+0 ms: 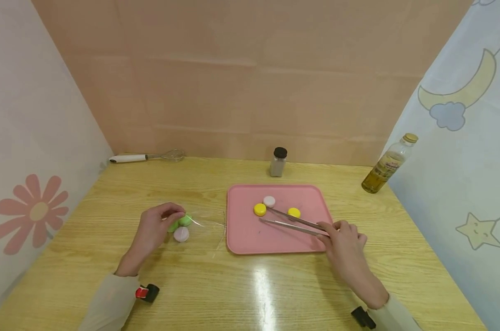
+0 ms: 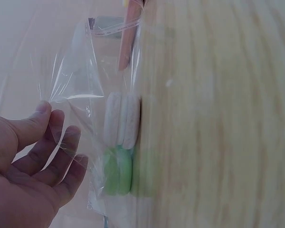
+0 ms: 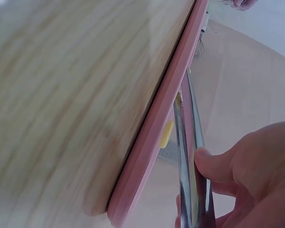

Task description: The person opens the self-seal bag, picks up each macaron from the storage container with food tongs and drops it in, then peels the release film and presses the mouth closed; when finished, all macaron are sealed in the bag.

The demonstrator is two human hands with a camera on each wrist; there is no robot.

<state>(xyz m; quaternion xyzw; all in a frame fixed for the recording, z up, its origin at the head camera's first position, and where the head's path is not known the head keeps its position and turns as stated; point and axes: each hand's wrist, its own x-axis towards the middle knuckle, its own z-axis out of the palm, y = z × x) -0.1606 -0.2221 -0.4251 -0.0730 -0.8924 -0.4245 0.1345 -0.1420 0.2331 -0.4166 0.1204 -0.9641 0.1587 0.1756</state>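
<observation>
My left hand [image 1: 152,230] pinches the clear plastic bag [image 2: 69,102] between thumb and fingertips. Inside the bag, which lies on the table left of the tray, are green macarons [image 1: 185,220] and a pale macaron [image 1: 181,234]. The bag's mouth faces the pink tray [image 1: 241,241]. My right hand [image 1: 347,250] grips metal tongs [image 1: 297,226] from the tray's right side, their arms spread apart over it with nothing between the tips. Close to the tips are a yellow macaron [image 1: 260,209] and a whitish macaron [image 1: 269,201]; another yellow macaron [image 1: 293,213] sits farther right.
Behind the tray stands a small jar [image 1: 278,163] with a black lid. A whisk [image 1: 146,157] lies at the back left of the wooden table [image 1: 192,285]. At the back right is an oil bottle [image 1: 388,165], close to the side wall.
</observation>
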